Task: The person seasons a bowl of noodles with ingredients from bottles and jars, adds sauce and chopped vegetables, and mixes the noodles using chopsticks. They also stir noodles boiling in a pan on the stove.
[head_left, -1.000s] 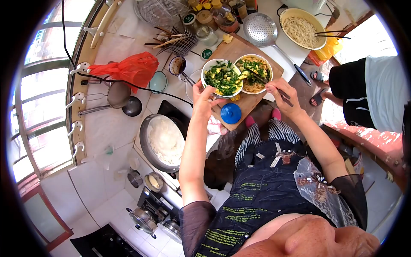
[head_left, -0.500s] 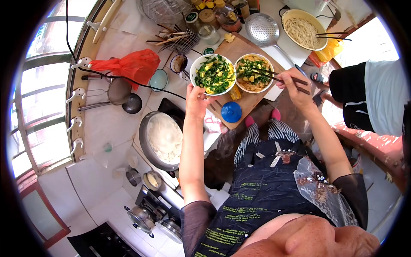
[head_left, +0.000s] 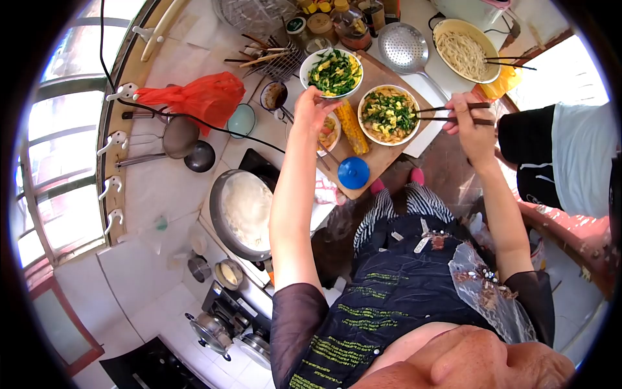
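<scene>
My left hand [head_left: 312,107] grips the near rim of a white bowl [head_left: 304,74] of chopped greens and yellow egg pieces. In my right hand [head_left: 471,126] is a pair of dark chopsticks [head_left: 437,118], slightly parted, their tips at the right rim of a second white bowl [head_left: 392,142]. That bowl stands on a wooden cutting board [head_left: 379,166] and holds noodles topped with greens and egg. Between the bowls lies a corn cob [head_left: 352,126]. Partly hidden by my left forearm is a third bowl [head_left: 337,123] with food and another pair of chopsticks.
A blue lid [head_left: 353,173] sits on the board's near corner. Beyond are a metal skimmer [head_left: 403,48], a basin of noodles [head_left: 461,48] and several jars. A pan [head_left: 223,214] with pale contents stands left of my forearm. Another person [head_left: 570,149] stands at right.
The bowl of greens has moved away from me, uncovering the corn cob and third bowl. More greens now top the noodles. The chopsticks have drawn right, out to the noodle bowl's rim.
</scene>
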Demonstrator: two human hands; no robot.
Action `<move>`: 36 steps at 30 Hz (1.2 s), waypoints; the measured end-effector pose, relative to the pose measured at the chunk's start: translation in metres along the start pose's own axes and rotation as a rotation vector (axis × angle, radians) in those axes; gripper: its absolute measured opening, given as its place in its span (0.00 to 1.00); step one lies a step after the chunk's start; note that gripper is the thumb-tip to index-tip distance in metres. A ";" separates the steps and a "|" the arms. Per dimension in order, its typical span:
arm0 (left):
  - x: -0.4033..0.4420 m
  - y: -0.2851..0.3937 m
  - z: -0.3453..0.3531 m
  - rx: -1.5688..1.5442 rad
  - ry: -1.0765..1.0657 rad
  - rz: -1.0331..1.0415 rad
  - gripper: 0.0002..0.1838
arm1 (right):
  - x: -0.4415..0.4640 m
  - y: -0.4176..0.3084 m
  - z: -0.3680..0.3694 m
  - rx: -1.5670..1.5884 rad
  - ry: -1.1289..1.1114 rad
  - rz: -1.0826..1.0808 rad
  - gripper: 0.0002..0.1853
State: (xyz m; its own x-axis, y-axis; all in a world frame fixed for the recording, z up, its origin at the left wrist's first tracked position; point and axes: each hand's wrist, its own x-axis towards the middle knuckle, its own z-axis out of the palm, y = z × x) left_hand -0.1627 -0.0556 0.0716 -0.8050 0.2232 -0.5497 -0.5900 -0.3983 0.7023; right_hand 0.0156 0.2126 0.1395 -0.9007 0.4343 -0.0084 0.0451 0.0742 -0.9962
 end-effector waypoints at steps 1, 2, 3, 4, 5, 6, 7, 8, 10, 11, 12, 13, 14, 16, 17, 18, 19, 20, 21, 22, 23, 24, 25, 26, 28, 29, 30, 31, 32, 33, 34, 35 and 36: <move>0.010 -0.001 0.004 0.047 0.051 -0.020 0.19 | -0.002 0.007 0.005 -0.025 0.013 0.019 0.16; 0.025 -0.006 0.002 0.036 0.036 0.003 0.18 | -0.005 0.018 0.012 -0.042 -0.004 0.119 0.15; 0.037 -0.010 0.001 0.035 0.033 0.000 0.18 | -0.010 0.039 0.021 0.003 -0.011 0.133 0.14; 0.048 -0.013 0.001 0.037 0.034 -0.021 0.18 | -0.017 0.075 0.031 0.056 0.019 0.115 0.13; 0.059 -0.015 0.001 0.039 0.034 -0.041 0.17 | -0.020 0.103 0.038 0.109 0.048 0.096 0.12; 0.069 -0.017 0.001 0.021 0.031 -0.076 0.16 | -0.022 0.111 0.037 0.108 0.051 0.095 0.12; 0.079 -0.018 0.001 0.018 0.030 -0.074 0.16 | -0.026 0.117 0.036 0.174 0.084 0.145 0.11; 0.088 -0.021 -0.002 -0.008 0.009 -0.112 0.18 | -0.033 0.123 0.034 0.242 0.119 0.201 0.15; 0.100 -0.027 -0.003 -0.026 -0.009 -0.182 0.20 | -0.047 0.132 0.033 0.237 0.073 0.269 0.21; 0.104 -0.029 -0.002 -0.023 -0.015 -0.182 0.20 | -0.050 0.138 0.030 0.228 0.014 0.328 0.29; 0.105 -0.030 -0.001 -0.027 -0.014 -0.190 0.20 | -0.053 0.146 0.026 0.219 -0.124 0.472 0.39; 0.106 -0.032 0.000 -0.032 -0.010 -0.199 0.21 | -0.056 0.154 0.027 0.222 -0.168 0.508 0.40; 0.108 -0.035 0.000 -0.032 0.004 -0.192 0.21 | -0.057 0.148 0.031 0.271 -0.184 0.506 0.42; 0.115 -0.037 -0.006 -0.051 -0.009 -0.214 0.21 | -0.053 0.140 0.039 0.324 -0.199 0.504 0.44; 0.115 -0.036 -0.005 -0.072 -0.021 -0.239 0.22 | -0.050 0.140 0.041 0.365 -0.224 0.551 0.44; 0.112 -0.036 -0.007 -0.066 -0.007 -0.239 0.24 | -0.047 0.140 0.043 0.408 -0.248 0.597 0.44; 0.111 -0.033 -0.008 -0.064 -0.009 -0.239 0.24 | -0.045 0.141 0.044 0.409 -0.246 0.596 0.44; 0.110 -0.030 -0.011 -0.039 -0.021 -0.275 0.25 | -0.044 0.143 0.046 0.388 -0.268 0.555 0.44; 0.109 -0.027 -0.015 -0.016 -0.031 -0.311 0.26 | -0.043 0.144 0.047 0.365 -0.291 0.514 0.44; 0.109 -0.025 -0.016 0.000 -0.040 -0.310 0.25 | -0.043 0.146 0.047 0.364 -0.292 0.515 0.44; 0.110 -0.025 -0.018 -0.002 -0.039 -0.309 0.25 | -0.041 0.146 0.048 0.372 -0.301 0.532 0.44; 0.112 -0.024 -0.018 0.048 -0.053 -0.318 0.23 | -0.040 0.146 0.049 0.378 -0.310 0.549 0.44; 0.114 -0.023 -0.018 0.099 -0.066 -0.327 0.20 | -0.040 0.147 0.051 0.376 -0.313 0.549 0.44; 0.115 -0.021 -0.017 0.138 -0.086 -0.349 0.18 | -0.040 0.147 0.054 0.418 -0.276 0.560 0.43; 0.113 -0.021 -0.014 0.199 -0.074 -0.316 0.17 | -0.039 0.147 0.058 0.455 -0.244 0.573 0.41; 0.109 -0.019 -0.009 0.268 -0.068 -0.283 0.16 | -0.039 0.149 0.060 0.507 -0.226 0.559 0.39; 0.106 -0.019 -0.003 0.485 0.035 -0.191 0.14 | -0.038 0.151 0.061 0.560 -0.207 0.546 0.37; 0.098 -0.024 0.002 0.482 0.036 -0.194 0.14 | -0.037 0.155 0.062 0.557 -0.208 0.549 0.37; 0.077 -0.028 0.013 0.932 0.255 0.295 0.14 | -0.036 0.161 0.062 0.591 -0.203 0.582 0.34; 0.062 -0.031 0.022 1.351 0.473 0.813 0.13 | -0.035 0.168 0.062 0.625 -0.198 0.614 0.32; 0.055 -0.033 0.028 1.244 0.360 0.784 0.16 | -0.034 0.174 0.063 0.674 -0.188 0.638 0.30; 0.041 -0.031 0.040 1.169 0.170 0.484 0.22 | -0.033 0.175 0.062 0.674 -0.185 0.640 0.30; 0.035 -0.041 0.045 1.254 0.120 0.425 0.26 | -0.033 0.173 0.063 0.699 -0.183 0.631 0.30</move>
State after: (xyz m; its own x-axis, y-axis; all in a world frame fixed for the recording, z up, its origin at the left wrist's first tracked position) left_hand -0.1698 0.0083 0.0435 -0.9676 0.1810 -0.1759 -0.0052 0.6822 0.7311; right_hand 0.0260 0.1543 -0.0378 -0.8549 0.0596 -0.5154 0.3305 -0.7032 -0.6295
